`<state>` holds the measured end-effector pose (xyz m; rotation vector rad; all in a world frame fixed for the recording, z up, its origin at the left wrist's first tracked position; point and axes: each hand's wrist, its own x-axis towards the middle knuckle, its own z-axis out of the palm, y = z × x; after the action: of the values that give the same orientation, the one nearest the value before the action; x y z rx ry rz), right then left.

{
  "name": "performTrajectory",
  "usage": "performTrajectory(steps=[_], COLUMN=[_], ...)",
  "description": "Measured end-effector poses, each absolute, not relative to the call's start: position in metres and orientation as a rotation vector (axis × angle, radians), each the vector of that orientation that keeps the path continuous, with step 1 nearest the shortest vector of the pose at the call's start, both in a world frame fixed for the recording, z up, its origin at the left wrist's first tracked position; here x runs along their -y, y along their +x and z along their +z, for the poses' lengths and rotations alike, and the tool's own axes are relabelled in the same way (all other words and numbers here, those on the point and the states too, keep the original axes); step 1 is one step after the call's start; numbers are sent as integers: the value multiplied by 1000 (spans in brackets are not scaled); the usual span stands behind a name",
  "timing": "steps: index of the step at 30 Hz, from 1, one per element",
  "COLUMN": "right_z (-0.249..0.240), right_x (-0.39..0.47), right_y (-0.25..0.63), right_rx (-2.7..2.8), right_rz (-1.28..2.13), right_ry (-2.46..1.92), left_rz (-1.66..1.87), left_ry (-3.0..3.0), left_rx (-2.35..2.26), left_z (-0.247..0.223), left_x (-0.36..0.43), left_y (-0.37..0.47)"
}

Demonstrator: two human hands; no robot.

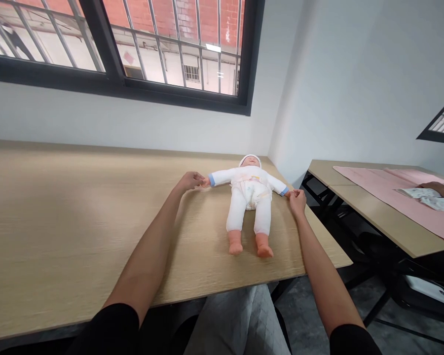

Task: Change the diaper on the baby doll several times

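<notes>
Presently: left hand [190, 181], arm stretched forward, fingers pinched on the doll's [248, 195] small hand at the end of its blue-cuffed sleeve; right hand [298, 199], likewise extended, closed on the doll's other hand. Both arms of the doll are drawn straight out to the sides, evidently because the two grips pull them apart and level. Doll: lies on its back, head toward the wall, white suit and cap, a diaper about the waist, bare pink feet pointing toward the person; placed near the right end of the counter [59, 222]. Counter: pale wood-grain top, long, set against a white wall below a black-framed barred window [133, 44] giving onto a brick building. Second counter [373, 217], well apart to the right: pink cloth [392, 192] spread over it, a patterned white garment [425, 197] on the cloth, another person's hand [434, 186] resting at it. Floor grey; black frames beneath.
</notes>
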<state>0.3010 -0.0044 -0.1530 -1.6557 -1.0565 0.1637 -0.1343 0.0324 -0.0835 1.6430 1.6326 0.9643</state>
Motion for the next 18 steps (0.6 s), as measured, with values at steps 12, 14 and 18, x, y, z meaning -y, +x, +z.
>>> performTrajectory(steps=[12,14,18], right_z=[-149,-150,-152], right_x=[9,8,6], right_y=[300,300,301], right_rx=[1017,1011,1011], right_rz=[141,134,111], right_ry=[-1694,-1699,-1711], left_rz=[1000,1005,990], left_ry=[1651,1666,1697], left_rx=[-1668,-1659,-1657], left_z=[-84,-84,-85], left_x=[-35,-35,-35], left_y=[-139,-137,-135])
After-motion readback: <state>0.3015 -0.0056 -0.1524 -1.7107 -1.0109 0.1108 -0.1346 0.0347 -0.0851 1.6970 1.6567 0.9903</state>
